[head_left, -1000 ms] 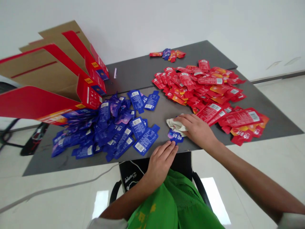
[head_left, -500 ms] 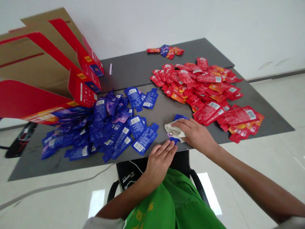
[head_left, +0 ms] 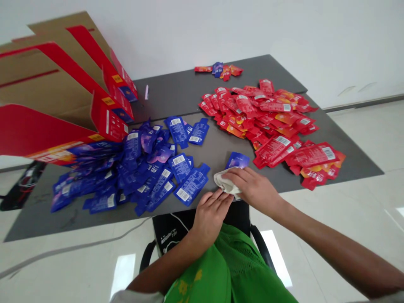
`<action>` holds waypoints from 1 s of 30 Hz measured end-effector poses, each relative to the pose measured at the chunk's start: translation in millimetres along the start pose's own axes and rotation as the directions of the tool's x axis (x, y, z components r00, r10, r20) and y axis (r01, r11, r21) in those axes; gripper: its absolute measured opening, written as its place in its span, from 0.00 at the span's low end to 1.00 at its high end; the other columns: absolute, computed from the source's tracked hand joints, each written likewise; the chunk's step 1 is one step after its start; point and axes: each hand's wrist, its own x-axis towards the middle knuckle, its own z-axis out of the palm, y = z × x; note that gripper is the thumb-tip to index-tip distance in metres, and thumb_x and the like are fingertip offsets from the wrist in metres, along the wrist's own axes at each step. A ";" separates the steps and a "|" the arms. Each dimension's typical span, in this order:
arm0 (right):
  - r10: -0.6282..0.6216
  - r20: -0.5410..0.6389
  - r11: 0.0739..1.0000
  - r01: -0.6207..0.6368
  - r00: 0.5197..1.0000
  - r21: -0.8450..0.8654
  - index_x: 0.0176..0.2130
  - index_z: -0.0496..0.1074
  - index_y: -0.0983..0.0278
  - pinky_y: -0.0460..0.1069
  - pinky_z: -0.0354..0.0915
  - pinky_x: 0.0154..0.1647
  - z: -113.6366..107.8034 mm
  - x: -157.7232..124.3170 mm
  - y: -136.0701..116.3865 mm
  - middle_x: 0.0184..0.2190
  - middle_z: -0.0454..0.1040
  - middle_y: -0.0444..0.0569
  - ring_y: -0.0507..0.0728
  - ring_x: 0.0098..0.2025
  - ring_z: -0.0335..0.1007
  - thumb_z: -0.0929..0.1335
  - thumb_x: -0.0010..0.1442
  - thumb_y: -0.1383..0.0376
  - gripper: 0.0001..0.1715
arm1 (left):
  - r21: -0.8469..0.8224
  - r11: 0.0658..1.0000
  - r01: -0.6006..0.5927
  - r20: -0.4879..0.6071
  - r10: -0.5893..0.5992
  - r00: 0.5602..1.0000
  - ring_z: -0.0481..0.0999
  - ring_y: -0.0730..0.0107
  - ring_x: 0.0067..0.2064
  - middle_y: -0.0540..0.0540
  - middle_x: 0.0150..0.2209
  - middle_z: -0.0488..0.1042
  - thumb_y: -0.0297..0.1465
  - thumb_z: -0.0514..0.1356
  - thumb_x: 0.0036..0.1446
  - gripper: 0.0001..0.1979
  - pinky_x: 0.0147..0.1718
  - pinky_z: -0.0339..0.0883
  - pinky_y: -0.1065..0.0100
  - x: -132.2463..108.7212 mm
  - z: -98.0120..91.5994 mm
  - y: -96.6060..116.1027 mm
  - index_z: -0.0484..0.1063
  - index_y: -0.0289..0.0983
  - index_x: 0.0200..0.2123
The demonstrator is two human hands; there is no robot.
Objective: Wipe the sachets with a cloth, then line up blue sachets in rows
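Note:
My right hand (head_left: 255, 190) grips a crumpled white cloth (head_left: 225, 182), pressing it on the grey table (head_left: 221, 134) near the front edge. Just above the cloth lies a lone blue sachet (head_left: 237, 160), uncovered. My left hand (head_left: 211, 219) rests flat at the table edge, its fingertips close to the cloth and holding nothing. To the left spreads a heap of blue sachets (head_left: 142, 166), and its nearest packet (head_left: 191, 184) lies a short way from my left hand. A larger heap of red sachets (head_left: 261, 113) lies to the right.
Flat-angled cardboard display trays with red edges (head_left: 57, 84) stick out over the table's left side. A small mixed group of sachets (head_left: 218, 70) lies at the far edge, and a pale lilac stick (head_left: 147, 92) lies near the trays. A black chair (head_left: 260, 240) stands at the front edge.
My right hand has drawn the cloth toward me and off the blue sachet, which now shows whole. My left hand has barely moved.

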 end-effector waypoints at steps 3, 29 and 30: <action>0.069 0.000 0.998 -0.069 0.998 -0.008 0.62 0.72 0.64 0.57 0.72 0.55 9.3 5.8 23.9 0.58 0.79 0.56 0.65 0.54 0.75 0.71 0.68 0.68 0.24 | -0.007 1.000 -0.011 0.004 0.011 1.000 0.76 0.64 0.66 0.45 0.62 0.79 0.27 0.54 0.77 0.15 0.59 0.69 0.60 -0.2 0.6 -0.9 0.76 0.36 0.59; 0.300 -0.401 0.954 -0.281 0.866 0.107 0.62 0.74 0.59 0.61 0.72 0.58 -16.5 11.5 29.8 0.56 0.80 0.56 0.66 0.56 0.77 0.70 0.72 0.59 0.22 | -0.066 0.994 0.091 0.032 -0.089 0.996 0.83 0.63 0.52 0.47 0.49 0.85 0.33 0.63 0.73 0.10 0.53 0.71 0.56 34.7 -17.0 7.9 0.76 0.37 0.54; 0.336 -0.430 0.942 -0.304 0.838 0.144 0.61 0.74 0.58 0.62 0.72 0.59 -16.8 2.1 19.8 0.55 0.80 0.56 0.66 0.56 0.78 0.70 0.72 0.59 0.21 | -0.052 0.991 0.126 0.043 -0.124 0.991 0.83 0.63 0.50 0.47 0.47 0.85 0.34 0.64 0.73 0.12 0.52 0.71 0.55 43.0 -17.7 10.4 0.75 0.38 0.55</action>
